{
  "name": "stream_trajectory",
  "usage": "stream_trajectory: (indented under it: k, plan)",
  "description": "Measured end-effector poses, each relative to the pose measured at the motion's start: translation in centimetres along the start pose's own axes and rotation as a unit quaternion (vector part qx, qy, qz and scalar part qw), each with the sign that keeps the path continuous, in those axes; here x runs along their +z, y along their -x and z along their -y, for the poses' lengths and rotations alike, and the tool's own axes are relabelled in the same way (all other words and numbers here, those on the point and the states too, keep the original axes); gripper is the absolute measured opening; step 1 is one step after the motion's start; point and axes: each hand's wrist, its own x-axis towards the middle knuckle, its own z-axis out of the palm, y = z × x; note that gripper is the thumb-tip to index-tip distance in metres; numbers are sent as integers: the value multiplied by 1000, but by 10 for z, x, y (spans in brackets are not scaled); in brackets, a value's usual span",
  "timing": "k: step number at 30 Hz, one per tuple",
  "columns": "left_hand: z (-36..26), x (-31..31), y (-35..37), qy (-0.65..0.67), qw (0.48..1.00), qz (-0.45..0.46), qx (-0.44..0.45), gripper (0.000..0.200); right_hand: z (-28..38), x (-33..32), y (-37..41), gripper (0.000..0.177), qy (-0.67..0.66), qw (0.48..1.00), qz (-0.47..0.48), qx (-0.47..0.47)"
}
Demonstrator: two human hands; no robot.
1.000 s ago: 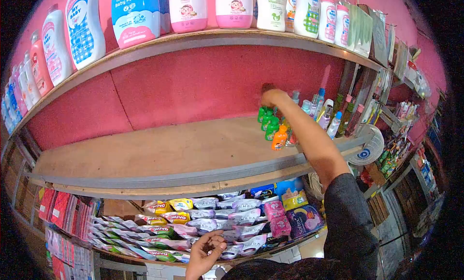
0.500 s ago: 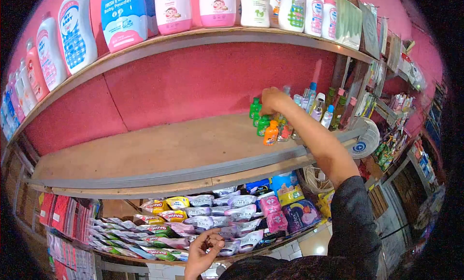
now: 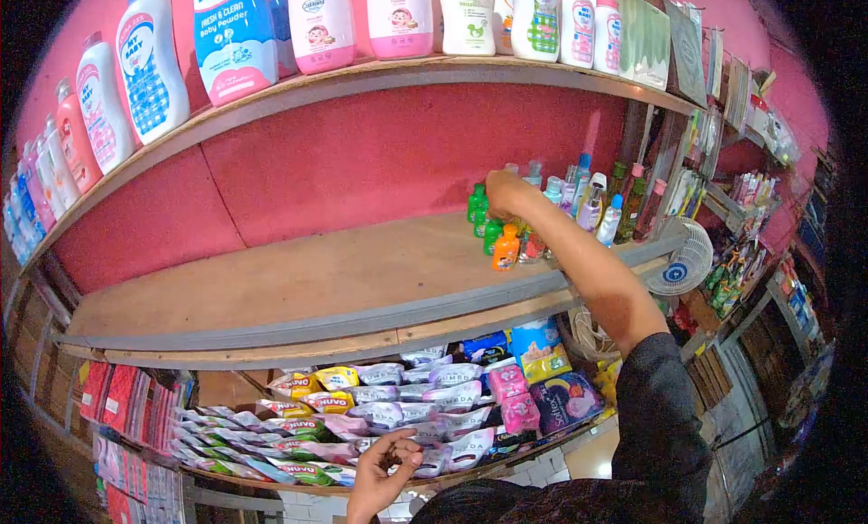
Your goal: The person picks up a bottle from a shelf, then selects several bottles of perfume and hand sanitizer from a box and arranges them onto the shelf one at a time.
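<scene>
My right hand point(image 3: 512, 197) reaches over the shelf board with its fingers curled down behind small green bottles point(image 3: 477, 204). The fingertips are mostly hidden, and I cannot make out what they grip. An orange bottle point(image 3: 506, 248) stands just below this hand, at the front of the group. Clear and coloured bottles point(image 3: 592, 206) crowd to its right, partly covered by my forearm. My left hand point(image 3: 387, 470) is low in front of the packets, its fingers loosely bent and the thumb apart, with nothing visible in it.
Baby powder bottles point(image 3: 237, 45) line the upper shelf point(image 3: 434, 69). The brown shelf board point(image 3: 271, 280) has a grey front edge. Below it lie rows of pouches point(image 3: 380, 415) and a Softex pack point(image 3: 567, 402). A white fan point(image 3: 683, 257) stands at the right.
My right hand has dropped slightly and shifted a little left among the green bottles. The left hand stays nearly in place. The view has shifted slightly.
</scene>
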Motion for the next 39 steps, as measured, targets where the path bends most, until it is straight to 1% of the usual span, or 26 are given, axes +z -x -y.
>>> stream_trajectory:
  k: [1,4,7,10,13,16,19,22,25,28,31,34,37,39]
  plan:
    - [1,1,0,8,1000,1,3,38,0,1,0,36,-1,1000,6,5]
    - [2,3,1,22,1000,4,9,39,0,2,2,39,75,996,-20,-50]
    - [0,5,1,12,1000,7,10,39,-3,8,0,30,30,999,-23,-21]
    - [-6,9,3,-8,1000,8,5,39,-3,3,6,31,26,998,-56,-23]
    - [-10,10,5,-20,1000,12,0,40,-2,-12,30,33,-82,992,-91,41]
    - [-6,9,7,-23,1000,9,0,40,0,-25,63,31,-28,993,-116,-8]
    - [-1,10,8,-20,1000,7,7,40,-5,-6,60,40,-54,997,-55,19]
    - [2,13,9,-7,1000,11,12,40,-6,4,64,39,-77,994,-77,19]
    - [-1,15,10,-4,1000,15,5,40,-1,-5,77,37,-91,993,-77,4]
    - [2,14,11,3,1000,18,5,40,0,-2,78,37,-74,994,-80,-13]
    - [3,14,12,4,1000,19,11,40,-1,-1,78,37,-90,992,-87,-13]
    - [3,12,14,0,1000,19,16,40,0,0,73,39,-59,995,-82,-16]
    - [0,10,16,-6,1000,15,10,40,-2,4,69,41,-65,995,-79,3]
    - [3,8,17,-2,1000,17,9,40,-3,6,70,42,-67,994,-91,-3]
